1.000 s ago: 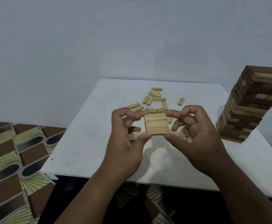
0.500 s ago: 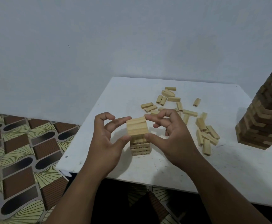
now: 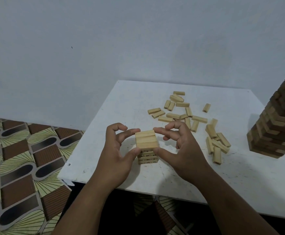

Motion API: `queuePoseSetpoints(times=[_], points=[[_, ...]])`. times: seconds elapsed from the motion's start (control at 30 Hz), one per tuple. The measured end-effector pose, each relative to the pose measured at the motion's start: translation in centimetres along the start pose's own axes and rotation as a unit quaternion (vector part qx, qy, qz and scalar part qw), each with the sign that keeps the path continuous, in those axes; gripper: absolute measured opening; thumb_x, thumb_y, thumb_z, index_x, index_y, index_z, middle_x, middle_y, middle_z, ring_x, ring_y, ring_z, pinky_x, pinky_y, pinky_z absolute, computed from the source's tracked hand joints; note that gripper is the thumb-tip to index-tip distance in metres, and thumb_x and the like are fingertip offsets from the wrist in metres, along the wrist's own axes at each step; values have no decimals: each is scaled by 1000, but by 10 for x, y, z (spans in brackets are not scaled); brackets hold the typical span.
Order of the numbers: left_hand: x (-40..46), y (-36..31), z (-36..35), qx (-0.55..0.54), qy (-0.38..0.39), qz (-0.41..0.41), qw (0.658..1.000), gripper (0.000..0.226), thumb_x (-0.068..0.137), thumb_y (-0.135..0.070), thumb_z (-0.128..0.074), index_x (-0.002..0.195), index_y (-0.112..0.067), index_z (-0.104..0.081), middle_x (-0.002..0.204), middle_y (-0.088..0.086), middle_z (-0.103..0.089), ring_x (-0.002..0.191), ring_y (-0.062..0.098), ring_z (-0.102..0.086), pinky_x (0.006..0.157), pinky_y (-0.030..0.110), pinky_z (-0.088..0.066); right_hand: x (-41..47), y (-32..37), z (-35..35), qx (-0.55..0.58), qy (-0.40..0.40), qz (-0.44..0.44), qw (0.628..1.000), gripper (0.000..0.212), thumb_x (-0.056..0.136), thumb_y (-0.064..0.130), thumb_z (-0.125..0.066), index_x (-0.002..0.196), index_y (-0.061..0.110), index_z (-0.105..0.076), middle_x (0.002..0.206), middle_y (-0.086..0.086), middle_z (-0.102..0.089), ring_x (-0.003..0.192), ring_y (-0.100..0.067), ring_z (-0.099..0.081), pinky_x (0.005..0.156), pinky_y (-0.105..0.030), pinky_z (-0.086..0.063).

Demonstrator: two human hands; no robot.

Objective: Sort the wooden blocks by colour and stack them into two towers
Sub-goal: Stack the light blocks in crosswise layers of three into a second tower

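A short tower of light wooden blocks (image 3: 147, 146) stands on the white table (image 3: 240, 175), near its front left corner. Its top layer is three light blocks side by side. My left hand (image 3: 119, 150) pinches the left side of that top layer between index finger and thumb. My right hand (image 3: 180, 146) pinches the right side the same way. Several loose light blocks (image 3: 180, 112) lie scattered behind and to the right. A tall tower of mostly dark blocks mixed with light ones (image 3: 277, 122) stands at the right edge, partly cut off.
A patterned brown and green floor (image 3: 19, 163) lies left of and below the table. A plain grey wall (image 3: 121, 39) rises behind. More loose light blocks (image 3: 217, 145) lie between the short tower and the tall one.
The view has swung left and down. Both hands brought the three-block layer down onto the short light tower and still pinch its sides.
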State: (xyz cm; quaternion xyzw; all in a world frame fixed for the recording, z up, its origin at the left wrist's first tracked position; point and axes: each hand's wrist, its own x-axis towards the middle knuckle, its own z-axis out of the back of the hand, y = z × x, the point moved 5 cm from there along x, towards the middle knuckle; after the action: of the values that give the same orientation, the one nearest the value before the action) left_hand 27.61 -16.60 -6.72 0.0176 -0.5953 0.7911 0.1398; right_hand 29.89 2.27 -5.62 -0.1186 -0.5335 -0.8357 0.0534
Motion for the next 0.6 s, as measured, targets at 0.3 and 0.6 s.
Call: queuePoseSetpoints(times=[0.3,0.6], points=[[-1,1,0,26,14,2,1000,61,89,-2,-66,124,-40,-33,128,-25,-61,129,0,-46,109,37,-35,-3,-8,-4,-3,12,-13,1000,50,80,16,-79,113,32,-45,121,28,-63,110,-2,-57,76,-3,-35],[-10,7,-5,4,-7,82,997,60,85,-39,-46,141,-57,-32,152,-27,-30,140,-8,-23,119,34,-23,-14,-14,-17,-44,43,-39,997,47,101,42,-43,146,41,-33,148,23,-35,136,6,-29,114,-32,-31]])
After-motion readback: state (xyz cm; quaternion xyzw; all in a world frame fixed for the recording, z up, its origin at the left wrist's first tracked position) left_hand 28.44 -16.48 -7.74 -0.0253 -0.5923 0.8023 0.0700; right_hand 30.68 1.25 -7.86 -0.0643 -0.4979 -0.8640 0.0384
